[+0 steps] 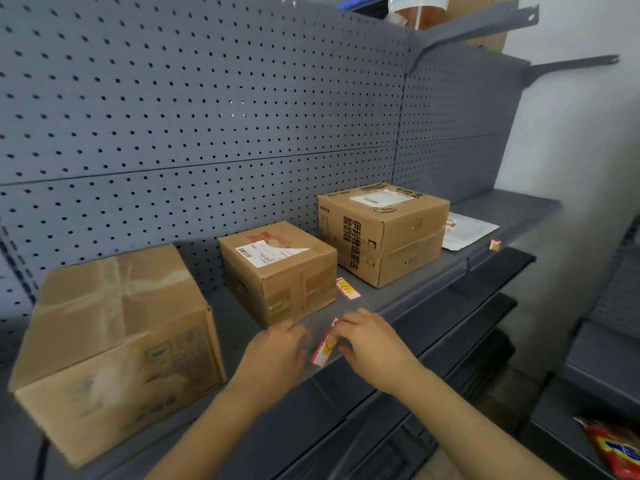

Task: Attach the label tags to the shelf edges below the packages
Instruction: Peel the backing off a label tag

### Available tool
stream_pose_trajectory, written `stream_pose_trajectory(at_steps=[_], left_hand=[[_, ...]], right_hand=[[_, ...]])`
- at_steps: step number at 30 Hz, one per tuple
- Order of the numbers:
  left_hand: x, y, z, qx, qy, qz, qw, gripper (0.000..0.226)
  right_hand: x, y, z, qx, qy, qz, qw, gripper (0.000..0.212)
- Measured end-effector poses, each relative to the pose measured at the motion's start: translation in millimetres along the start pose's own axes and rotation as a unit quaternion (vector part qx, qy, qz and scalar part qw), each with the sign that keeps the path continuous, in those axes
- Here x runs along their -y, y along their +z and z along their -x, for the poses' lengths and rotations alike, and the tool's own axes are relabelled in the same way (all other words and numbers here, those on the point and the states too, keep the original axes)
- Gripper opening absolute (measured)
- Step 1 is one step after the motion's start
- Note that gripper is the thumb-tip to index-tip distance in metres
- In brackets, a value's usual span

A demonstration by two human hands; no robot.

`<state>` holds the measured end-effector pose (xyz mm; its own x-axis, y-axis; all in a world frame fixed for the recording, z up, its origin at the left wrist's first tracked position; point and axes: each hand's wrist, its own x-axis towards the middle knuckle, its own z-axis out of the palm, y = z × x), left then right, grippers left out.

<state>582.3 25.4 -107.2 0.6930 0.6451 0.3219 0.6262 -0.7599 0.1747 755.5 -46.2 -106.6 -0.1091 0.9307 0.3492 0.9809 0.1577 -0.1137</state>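
Both the left hand (277, 348) and right hand (372, 341) were pinching one red-and-white paper label tag (325, 346) at the grey metal shelf edge (408, 317) below the middle taped cardboard box (277, 268), so I'd guess early days, since two more tags (348, 288) lay loose on the shelf.

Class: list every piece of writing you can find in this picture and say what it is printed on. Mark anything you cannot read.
"伊利牧场酸奶味": roughly, printed sideways on the right-hand box; partly blurred.
Shipping label on the middle box: barcode and print, too small.
Red print on the same box: blurred.
Label tag between the hands: unreadable.
Left box logo: blurred.
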Motion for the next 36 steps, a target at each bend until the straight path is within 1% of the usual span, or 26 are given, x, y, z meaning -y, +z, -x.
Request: stream_pose_trajectory(at_steps=[4, 9, 14, 17, 18, 21, 25, 29, 32, 36], left_hand=[[7.0, 7.2, -32.2, -0.015, -0.017, -0.007, 1.000, 0.017], [7.4, 13.1, -54.7, -0.021, -0.034, 0.018, 0.999, 0.016], [1.6, 20.4, -59.9, -0.034, -0.079, 0.000, 0.996, 0.018], [-0.5, 20.7, -60.0, -0.030, -0.086, -0.029, 0.995, 0.025], [-1.5, 19.0, -59.7, -0.030, -0.090, -0.044, 0.995, 0.025], [-7.6, 13.7, -53.8, -0.053, -0.122, -0.062, 0.989, 0.012], [-16.8, 15.1, -37.2, -0.060, -0.144, -0.074, 0.985, 0.021], [-22.0, 9.5, -17.5, -0.066, -0.172, -0.065, 0.981, 0.023], [-21.0, -1.5, -2.3, -0.095, -0.199, -0.064, 0.973, 0.025], [-15.8, -20.3, 24.5, -0.123, -0.242, -0.044, 0.961, 0.020]], right_hand=[[-11.9, 12.8, -37.4, 0.026, -0.078, 0.024, 0.996, 0.023], [-37.8, 26.1, -49.0, 0.045, -0.117, 0.032, 0.992, 0.028], [-51.5, 28.3, -57.3, 0.071, -0.180, 0.023, 0.981, 0.018], [-55.6, 29.6, -60.3, 0.085, -0.204, 0.009, 0.975, 0.017], [-57.3, 30.5, -60.6, 0.088, -0.209, 0.002, 0.974, 0.018], [-58.2, 30.0, -59.1, 0.069, -0.214, -0.010, 0.974, 0.018], [-53.7, 29.2, -54.6, 0.076, -0.224, -0.011, 0.971, 0.016], [-49.7, 15.8, -55.2, 0.060, -0.242, -0.005, 0.968, 0.018], [-34.8, 2.0, -58.4, 0.022, -0.237, -0.049, 0.970, 0.017], [-6.6, -4.4, -56.8, 0.031, -0.230, -0.113, 0.966, 0.012]])
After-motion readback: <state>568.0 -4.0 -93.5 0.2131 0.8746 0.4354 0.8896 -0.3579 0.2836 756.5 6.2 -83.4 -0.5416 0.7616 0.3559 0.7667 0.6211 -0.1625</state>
